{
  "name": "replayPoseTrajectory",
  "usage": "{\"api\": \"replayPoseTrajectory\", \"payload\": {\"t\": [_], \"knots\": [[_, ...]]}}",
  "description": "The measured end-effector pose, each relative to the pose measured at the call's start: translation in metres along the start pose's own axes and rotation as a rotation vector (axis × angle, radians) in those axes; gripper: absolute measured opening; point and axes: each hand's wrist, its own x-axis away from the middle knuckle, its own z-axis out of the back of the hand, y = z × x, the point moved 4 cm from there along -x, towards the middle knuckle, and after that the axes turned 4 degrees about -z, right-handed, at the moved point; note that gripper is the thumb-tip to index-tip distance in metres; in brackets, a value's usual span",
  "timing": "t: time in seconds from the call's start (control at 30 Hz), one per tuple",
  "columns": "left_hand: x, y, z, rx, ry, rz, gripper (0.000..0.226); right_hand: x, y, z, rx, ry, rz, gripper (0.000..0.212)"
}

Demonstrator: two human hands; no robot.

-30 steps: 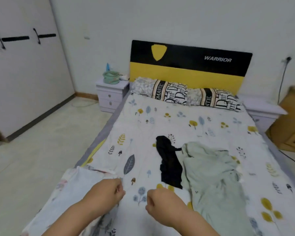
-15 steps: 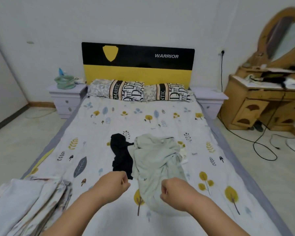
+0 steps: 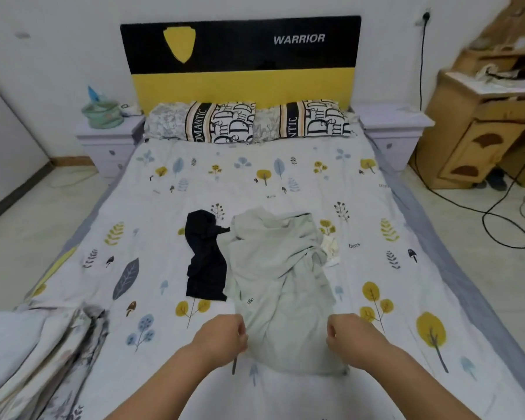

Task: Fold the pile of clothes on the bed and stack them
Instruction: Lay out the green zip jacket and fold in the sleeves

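The pale green garment is stretched lengthwise from the bed's near edge toward the headboard, its near end flanked by both curled hands, left and right, seemingly pinching it.

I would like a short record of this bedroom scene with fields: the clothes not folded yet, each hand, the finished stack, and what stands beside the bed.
unfolded clothes: pale green garment, crumpled, mid-bed; black garment touching its left edge; small white piece at its right edge
left hand: fingers curled at the green garment's near left edge; grip not clearly visible
right hand: fingers curled at its near right edge; grip not clearly visible
folded stack: near left corner of the bed
beside bed: nightstand left, wooden dresser right
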Motion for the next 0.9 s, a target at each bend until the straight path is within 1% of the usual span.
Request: {"api": "replayPoseTrajectory", "payload": {"t": [0.1, 0.17, 0.2, 0.27, 0.3, 0.33, 0.4, 0.47, 0.57, 0.67, 0.7, 0.73, 0.77, 0.8, 0.83, 0.87, 0.9], "knots": [[-0.038, -0.016, -0.016, -0.003, 0.014, 0.048, 0.009, -0.039, 0.011, -0.022, -0.030, 0.010, -0.020, 0.021], [-0.064, -0.030, -0.028, 0.005, 0.025, 0.086, 0.013, -0.066, 0.014, -0.038, -0.038, 0.018, -0.038, 0.029], [-0.076, -0.037, -0.034, 0.012, 0.024, 0.105, 0.015, -0.079, 0.013, -0.045, -0.045, 0.026, -0.034, 0.027], [-0.100, -0.055, -0.048, 0.002, 0.031, 0.131, 0.015, -0.107, 0.009, -0.059, -0.051, 0.048, -0.032, 0.014], [-0.112, -0.064, -0.055, -0.002, 0.043, 0.145, 0.018, -0.121, 0.006, -0.066, -0.050, 0.060, -0.034, 0.016], [-0.123, -0.072, -0.061, 0.003, 0.053, 0.158, 0.020, -0.134, 0.003, -0.074, -0.039, 0.063, -0.026, 0.024], [-0.144, -0.086, -0.071, 0.031, 0.076, 0.190, 0.013, -0.161, -0.005, -0.090, -0.021, 0.067, -0.005, 0.037], [-0.165, -0.098, -0.082, 0.087, 0.107, 0.231, 0.028, -0.185, -0.014, -0.104, -0.021, 0.061, 0.000, 0.050], [-0.193, -0.111, -0.097, 0.299, 0.184, 0.311, 0.041, -0.217, -0.026, -0.125, -0.032, 0.093, 0.008, 0.070], [-0.217, -0.112, -0.109, 0.527, 0.236, 0.319, 0.071, -0.243, -0.036, -0.149, -0.002, 0.152, 0.052, 0.088], [-0.225, -0.112, -0.115, 0.549, 0.231, 0.322, 0.079, -0.250, -0.038, -0.158, 0.008, 0.145, 0.078, 0.092], [-0.230, -0.112, -0.121, 0.540, 0.205, 0.339, 0.078, -0.255, -0.038, -0.169, 0.019, 0.118, 0.103, 0.094], [-0.234, -0.111, -0.128, 0.512, 0.169, 0.331, 0.062, -0.259, -0.037, -0.180, 0.042, 0.072, 0.122, 0.095], [-0.233, -0.109, -0.131, 0.474, 0.130, 0.323, 0.031, -0.259, -0.035, -0.190, 0.075, 0.021, 0.133, 0.095], [-0.231, -0.105, -0.134, 0.449, 0.114, 0.289, 0.005, -0.256, -0.034, -0.199, 0.108, -0.018, 0.141, 0.095], [-0.227, -0.100, -0.137, 0.444, 0.096, 0.247, 0.024, -0.251, -0.032, -0.207, 0.124, -0.028, 0.145, 0.092], [-0.222, -0.095, -0.142, 0.470, 0.059, 0.185, 0.031, -0.245, -0.031, -0.212, 0.120, -0.014, 0.147, 0.088]]}}
